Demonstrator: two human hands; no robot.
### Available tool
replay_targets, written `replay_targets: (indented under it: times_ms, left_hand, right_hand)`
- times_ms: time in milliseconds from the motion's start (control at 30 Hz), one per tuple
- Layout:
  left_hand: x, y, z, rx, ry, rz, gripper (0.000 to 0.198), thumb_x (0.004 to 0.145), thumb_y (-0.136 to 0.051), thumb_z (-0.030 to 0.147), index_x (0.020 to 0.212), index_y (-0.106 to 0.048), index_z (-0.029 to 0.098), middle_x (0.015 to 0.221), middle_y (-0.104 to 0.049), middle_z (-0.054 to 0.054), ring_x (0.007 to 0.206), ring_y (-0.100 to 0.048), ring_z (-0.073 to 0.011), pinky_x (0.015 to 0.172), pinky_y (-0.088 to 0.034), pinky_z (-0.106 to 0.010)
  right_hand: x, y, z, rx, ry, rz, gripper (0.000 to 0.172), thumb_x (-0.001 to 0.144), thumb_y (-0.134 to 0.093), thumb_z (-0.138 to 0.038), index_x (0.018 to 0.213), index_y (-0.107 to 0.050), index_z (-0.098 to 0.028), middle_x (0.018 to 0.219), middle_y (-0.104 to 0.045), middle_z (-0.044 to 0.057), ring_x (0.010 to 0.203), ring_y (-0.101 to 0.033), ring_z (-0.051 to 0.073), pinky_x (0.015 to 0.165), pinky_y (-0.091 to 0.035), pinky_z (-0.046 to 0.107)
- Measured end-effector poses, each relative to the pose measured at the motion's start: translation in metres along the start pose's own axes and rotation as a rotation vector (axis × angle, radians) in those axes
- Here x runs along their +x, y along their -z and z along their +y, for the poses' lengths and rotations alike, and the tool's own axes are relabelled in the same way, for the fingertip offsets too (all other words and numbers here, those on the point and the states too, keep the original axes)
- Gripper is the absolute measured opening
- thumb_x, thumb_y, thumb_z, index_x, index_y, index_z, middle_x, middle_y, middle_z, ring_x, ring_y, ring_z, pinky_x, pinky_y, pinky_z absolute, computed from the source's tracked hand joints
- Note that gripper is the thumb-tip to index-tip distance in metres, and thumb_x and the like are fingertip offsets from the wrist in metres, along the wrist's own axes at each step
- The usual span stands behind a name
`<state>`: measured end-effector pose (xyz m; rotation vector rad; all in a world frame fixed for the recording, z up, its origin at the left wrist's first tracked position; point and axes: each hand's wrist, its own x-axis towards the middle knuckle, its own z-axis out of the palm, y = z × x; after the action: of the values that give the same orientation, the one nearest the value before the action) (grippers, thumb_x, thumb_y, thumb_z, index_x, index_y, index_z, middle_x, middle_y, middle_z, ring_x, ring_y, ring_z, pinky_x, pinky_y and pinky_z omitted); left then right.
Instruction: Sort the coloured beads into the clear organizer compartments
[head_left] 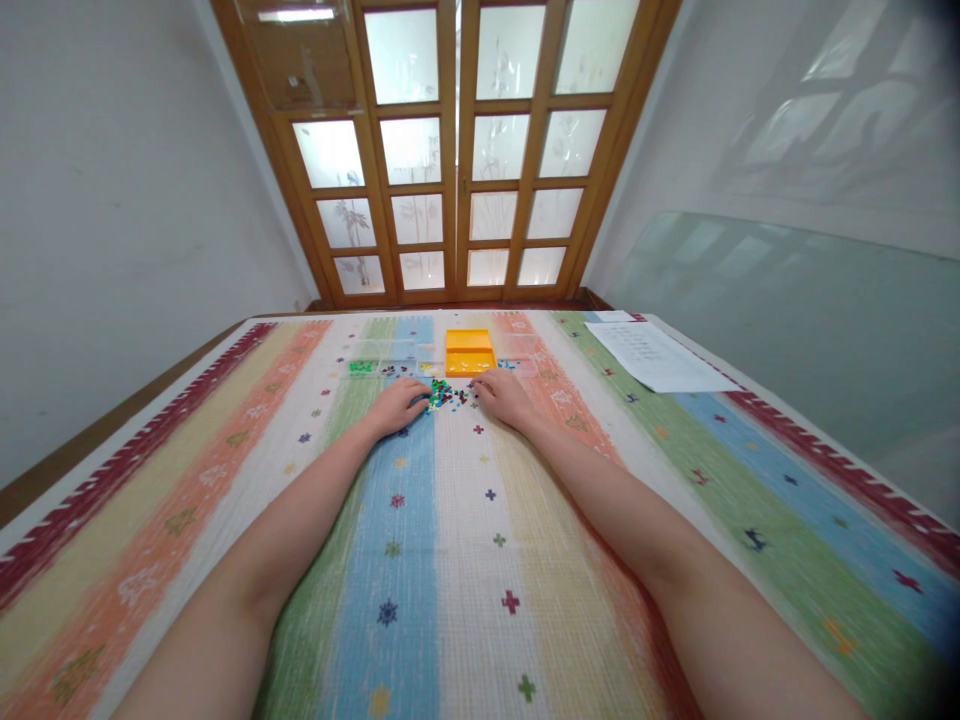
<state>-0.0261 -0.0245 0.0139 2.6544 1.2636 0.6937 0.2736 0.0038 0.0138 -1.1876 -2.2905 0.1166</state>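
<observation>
A small heap of mixed green, blue, dark red and yellow bead-like pieces lies on the tablecloth between my hands. At its left edge rests my left hand, fingers lightly bent, with a gap between thumb and fingers. My right hand is on the other side, its fingertips drawn together beside a few dark pieces; whatever they pinch is too small to make out. Just beyond the heap stand clear boxes: one with green pieces, one with dark pieces, one with yellow pieces and one with blue pieces.
An orange box with its lid raised stands behind the heap, among the clear boxes. Printed white paper lies toward the table's right side. The striped tablecloth covers the table, with wooden glass-paned doors beyond its far edge.
</observation>
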Motion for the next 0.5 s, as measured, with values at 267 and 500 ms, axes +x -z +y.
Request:
replay_targets:
  times_ms: [267, 500]
  left_hand:
    - [0.0002, -0.0007, 0.0013, 0.03, 0.001, -0.013, 0.033, 0.103, -0.053, 0.036, 0.125, -0.075, 0.025, 0.126, -0.071, -0.009, 0.121, -0.062, -0.026, 0.109, -0.048, -0.043]
    - [0.0004, -0.0016, 0.0006, 0.045, -0.005, -0.007, 0.035, 0.103, -0.051, 0.035, 0.126, -0.075, 0.023, 0.127, -0.072, -0.01, 0.121, -0.062, -0.0266, 0.109, -0.049, -0.044]
  right_hand:
    - [0.0003, 0.0003, 0.0, -0.004, 0.025, -0.046, 0.027, 0.104, -0.053, -0.024, 0.103, -0.079, -0.018, 0.107, -0.077, 0.009, 0.103, -0.065, 0.022, 0.096, -0.042, 0.032]
    - [0.0001, 0.0051, -0.0058, -0.006, 0.005, -0.08, 0.029, 0.104, -0.051, -0.025, 0.104, -0.08, -0.02, 0.104, -0.077, 0.01, 0.099, -0.066, 0.023, 0.094, -0.043, 0.034]
